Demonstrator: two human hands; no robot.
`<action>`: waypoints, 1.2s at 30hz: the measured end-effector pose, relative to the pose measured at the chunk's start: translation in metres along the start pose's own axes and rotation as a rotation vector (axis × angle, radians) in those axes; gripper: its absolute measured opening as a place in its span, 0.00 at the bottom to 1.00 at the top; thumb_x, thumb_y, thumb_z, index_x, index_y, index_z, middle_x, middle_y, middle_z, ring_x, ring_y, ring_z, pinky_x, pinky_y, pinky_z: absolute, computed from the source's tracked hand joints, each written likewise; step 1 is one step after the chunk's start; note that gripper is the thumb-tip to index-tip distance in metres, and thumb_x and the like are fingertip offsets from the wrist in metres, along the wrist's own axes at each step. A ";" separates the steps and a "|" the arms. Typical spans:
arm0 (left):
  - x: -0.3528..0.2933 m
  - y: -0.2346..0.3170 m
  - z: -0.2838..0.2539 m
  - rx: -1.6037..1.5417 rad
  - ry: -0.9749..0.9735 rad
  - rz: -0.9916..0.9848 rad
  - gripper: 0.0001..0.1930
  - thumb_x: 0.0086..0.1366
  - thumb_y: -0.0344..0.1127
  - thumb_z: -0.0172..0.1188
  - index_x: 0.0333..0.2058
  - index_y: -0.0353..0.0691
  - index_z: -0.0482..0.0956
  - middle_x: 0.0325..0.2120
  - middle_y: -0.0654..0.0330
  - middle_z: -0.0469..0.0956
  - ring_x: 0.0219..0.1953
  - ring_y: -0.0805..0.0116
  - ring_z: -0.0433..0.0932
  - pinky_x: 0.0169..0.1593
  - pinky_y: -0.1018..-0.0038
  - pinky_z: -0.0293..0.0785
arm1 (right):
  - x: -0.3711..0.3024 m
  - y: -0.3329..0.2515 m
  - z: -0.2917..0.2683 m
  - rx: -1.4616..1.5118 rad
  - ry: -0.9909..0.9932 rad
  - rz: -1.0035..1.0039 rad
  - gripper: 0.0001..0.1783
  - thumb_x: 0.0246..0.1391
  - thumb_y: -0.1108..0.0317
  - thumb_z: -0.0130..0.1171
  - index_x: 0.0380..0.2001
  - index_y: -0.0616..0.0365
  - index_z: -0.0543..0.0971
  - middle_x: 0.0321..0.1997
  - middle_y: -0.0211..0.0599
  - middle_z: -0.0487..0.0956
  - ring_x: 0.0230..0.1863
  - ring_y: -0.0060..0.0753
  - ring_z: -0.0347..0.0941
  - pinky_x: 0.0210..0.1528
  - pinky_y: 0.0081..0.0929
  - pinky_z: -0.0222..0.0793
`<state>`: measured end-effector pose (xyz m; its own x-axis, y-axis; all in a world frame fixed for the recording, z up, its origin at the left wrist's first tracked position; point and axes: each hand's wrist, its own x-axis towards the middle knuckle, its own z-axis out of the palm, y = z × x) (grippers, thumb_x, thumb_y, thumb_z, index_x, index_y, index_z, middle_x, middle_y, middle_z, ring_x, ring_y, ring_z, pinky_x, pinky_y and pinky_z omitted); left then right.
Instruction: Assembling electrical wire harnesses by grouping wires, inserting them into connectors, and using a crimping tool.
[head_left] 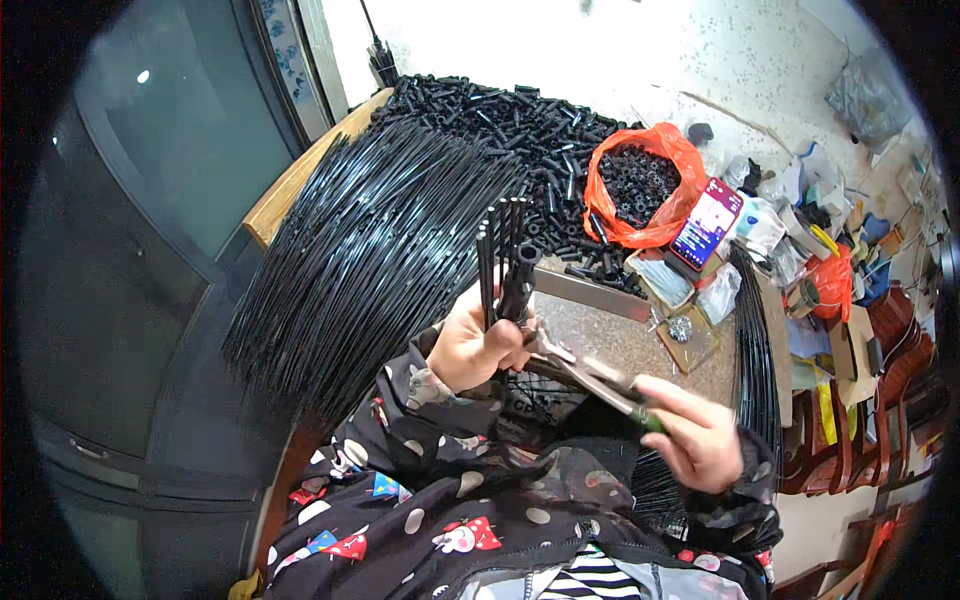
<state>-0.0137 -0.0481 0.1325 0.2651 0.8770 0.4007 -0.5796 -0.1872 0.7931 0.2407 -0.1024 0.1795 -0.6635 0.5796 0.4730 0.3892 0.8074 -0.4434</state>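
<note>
My left hand [465, 348] is closed round several thin black rods [486, 262] that stand upright out of the fist. A thicker black tubular piece [518, 285] with an open round end is held in the same grip, beside the rods. In my right hand [700, 435] is a metal hand tool that looks like pliers [597, 383], with green on its handle. Its tip reaches the left hand's fingers, just below the tubular piece. Whether the jaws grip anything there cannot be made out.
A wide bundle of black rods [370, 260] lies to the left. Behind is a heap of black tubular pieces [500, 115], beside an orange plastic bag [690, 150] of small black parts. A phone [708, 222], a metal bar [590, 293] and more rods [755, 350] are at the right.
</note>
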 end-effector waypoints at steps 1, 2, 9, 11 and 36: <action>-0.001 0.002 0.000 0.021 0.000 0.022 0.25 0.49 0.52 0.61 0.33 0.36 0.64 0.15 0.66 0.63 0.13 0.80 0.61 0.17 0.82 0.58 | -0.002 0.005 0.013 0.257 -0.032 0.051 0.10 0.45 0.72 0.53 0.30 0.69 0.72 0.36 0.51 0.72 0.34 0.47 0.73 0.34 0.29 0.71; 0.003 0.000 0.002 0.024 -0.016 0.044 0.25 0.50 0.51 0.61 0.33 0.36 0.64 0.15 0.67 0.64 0.13 0.81 0.61 0.17 0.82 0.58 | -0.011 0.000 0.023 0.938 -0.125 0.495 0.12 0.51 0.67 0.47 0.31 0.70 0.70 0.33 0.53 0.73 0.32 0.45 0.74 0.30 0.30 0.73; 0.005 0.015 0.035 0.064 -0.034 -0.034 0.33 0.50 0.56 0.57 0.39 0.26 0.65 0.15 0.67 0.66 0.13 0.83 0.61 0.14 0.86 0.53 | -0.009 -0.004 0.064 1.529 -0.496 0.695 0.20 0.41 0.74 0.54 0.41 0.64 0.66 0.21 0.38 0.72 0.17 0.27 0.70 0.21 0.19 0.67; 0.020 0.001 0.032 0.241 -0.015 0.010 0.34 0.50 0.55 0.59 0.42 0.27 0.64 0.13 0.72 0.63 0.12 0.86 0.57 0.14 0.87 0.49 | -0.001 0.002 0.057 0.975 -0.271 0.745 0.26 0.35 0.73 0.57 0.43 0.64 0.66 0.27 0.35 0.73 0.21 0.26 0.70 0.25 0.21 0.66; 0.016 0.009 0.026 0.324 -0.150 0.071 0.38 0.31 0.34 0.74 0.43 0.26 0.65 0.15 0.71 0.66 0.17 0.85 0.63 0.22 0.86 0.57 | -0.038 0.007 0.076 1.901 -0.385 0.901 0.19 0.44 0.60 0.60 0.31 0.65 0.69 0.17 0.37 0.74 0.17 0.30 0.70 0.20 0.19 0.64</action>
<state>0.0052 -0.0468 0.1580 0.3568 0.7866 0.5040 -0.3332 -0.3968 0.8553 0.2198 -0.1271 0.1006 -0.8718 0.4008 -0.2818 -0.1956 -0.8121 -0.5497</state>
